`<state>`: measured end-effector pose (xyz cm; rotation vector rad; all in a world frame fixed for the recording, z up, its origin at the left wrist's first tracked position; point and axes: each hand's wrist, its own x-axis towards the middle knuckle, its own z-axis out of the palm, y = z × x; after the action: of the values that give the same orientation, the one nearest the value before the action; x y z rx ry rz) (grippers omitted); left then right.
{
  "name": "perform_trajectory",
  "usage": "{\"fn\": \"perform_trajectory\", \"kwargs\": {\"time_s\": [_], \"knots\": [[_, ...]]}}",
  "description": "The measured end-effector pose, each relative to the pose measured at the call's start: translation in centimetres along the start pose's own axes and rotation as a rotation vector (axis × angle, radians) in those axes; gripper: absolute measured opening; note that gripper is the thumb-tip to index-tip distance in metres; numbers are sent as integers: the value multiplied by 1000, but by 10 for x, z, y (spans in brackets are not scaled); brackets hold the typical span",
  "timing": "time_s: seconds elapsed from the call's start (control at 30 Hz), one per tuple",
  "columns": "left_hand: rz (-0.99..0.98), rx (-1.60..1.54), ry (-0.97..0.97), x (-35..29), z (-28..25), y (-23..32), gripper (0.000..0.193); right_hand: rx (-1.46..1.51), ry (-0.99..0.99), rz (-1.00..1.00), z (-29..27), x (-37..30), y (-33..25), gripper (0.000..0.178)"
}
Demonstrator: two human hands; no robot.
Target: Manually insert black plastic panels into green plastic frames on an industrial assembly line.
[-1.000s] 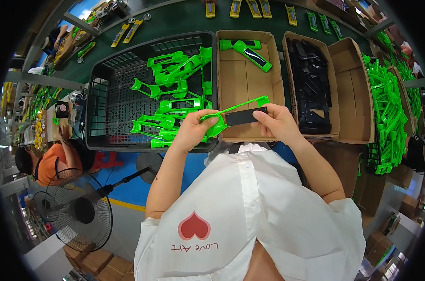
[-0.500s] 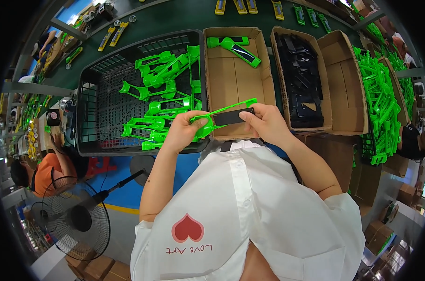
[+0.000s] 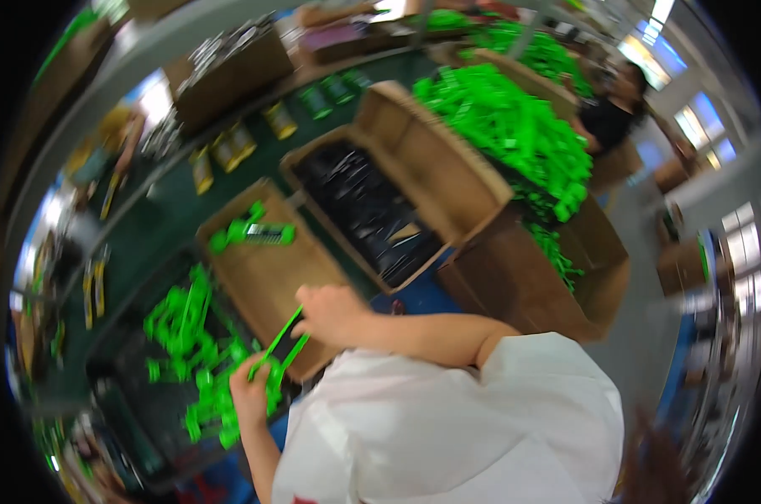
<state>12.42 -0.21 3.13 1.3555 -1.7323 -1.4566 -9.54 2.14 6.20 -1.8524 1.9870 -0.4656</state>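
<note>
A green plastic frame (image 3: 281,338) is stretched between my two hands, over the near end of a cardboard box. My left hand (image 3: 250,393) is closed on its lower end, above the heap of green frames (image 3: 229,395) in the black crate. The fingers of my right hand (image 3: 337,316) are closed at its upper end. Something dark shows between the frame's two sides, but blur and my right hand hide whether it is the black strip. In the cardboard box (image 3: 317,267) lie green frames with dark panels (image 3: 267,233).
A second box (image 3: 449,250) holds black strips (image 3: 368,206). Right of it, green parts (image 3: 515,126) are piled high. Yellow pieces (image 3: 229,147) and green pieces (image 3: 326,99) sit on the dark green bench (image 3: 158,202). A person in black (image 3: 615,109) is at the far right.
The whole view has swung to the right and blurred. My hands stay together on the green frame; the black strip, plainly seen in my right hand before, is now mostly hidden.
</note>
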Motion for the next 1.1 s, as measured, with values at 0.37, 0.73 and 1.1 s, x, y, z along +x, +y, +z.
{"fn": "perform_trajectory", "kwargs": {"time_s": [0.37, 0.73, 1.1], "knots": [[-66, -142, -30, 13, 31, 10, 11, 410, -82, 113, 3, -9, 35, 42], [266, 621, -280, 48, 93, 59, 14, 620, -35, 226, 9, -35, 66, 61], [586, 1327, 84, 183, 53, 22, 51, 768, 87, 285, 15, 6, 151, 32]]}}
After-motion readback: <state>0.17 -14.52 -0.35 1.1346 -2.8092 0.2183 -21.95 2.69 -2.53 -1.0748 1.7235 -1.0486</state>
